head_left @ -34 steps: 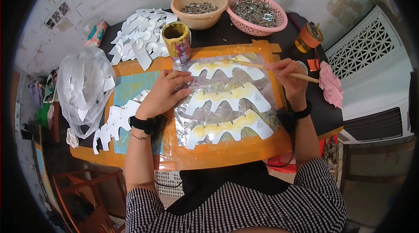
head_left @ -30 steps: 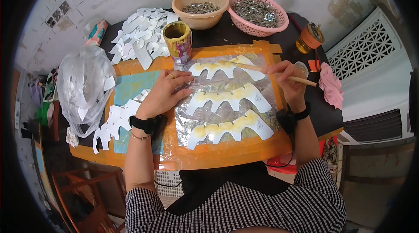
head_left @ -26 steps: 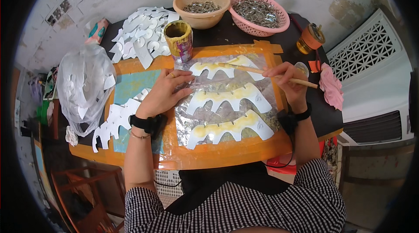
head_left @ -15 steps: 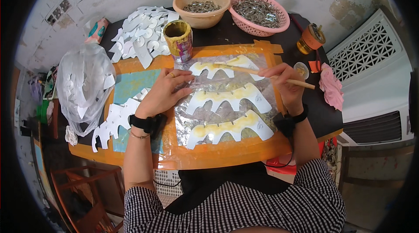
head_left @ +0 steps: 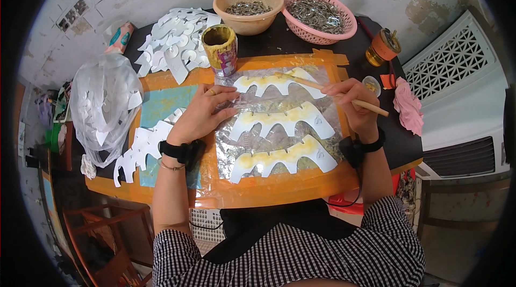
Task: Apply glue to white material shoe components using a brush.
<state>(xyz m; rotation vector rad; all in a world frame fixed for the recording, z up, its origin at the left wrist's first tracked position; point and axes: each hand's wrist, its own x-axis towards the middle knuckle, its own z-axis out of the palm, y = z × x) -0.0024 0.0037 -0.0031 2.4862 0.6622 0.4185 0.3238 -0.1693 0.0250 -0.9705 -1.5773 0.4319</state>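
My right hand is closed around a long wooden stick. The stick's far tip touches the yellow-smeared upper edge of the farthest white scalloped cutout. Fingers stretched out and thumb apart, my left hand lies at that cutout's left end. Nearer to me are a middle cutout and a front cutout, both with yellowish smears along their upper edges. All three lie on a clear plastic-covered sheet. Just beyond my left hand stands a crusted yellow-stained pot.
Plain white cutouts lie left of my left forearm, near a plastic bag. Behind them is a heap of white pieces. A peach basin and pink basket hold metal parts. At right are a jar and pink cloth.
The stick's tip has shifted slightly right and farther along the farthest cutout's upper edge, with my right hand moving a little. My left hand has stayed in place.
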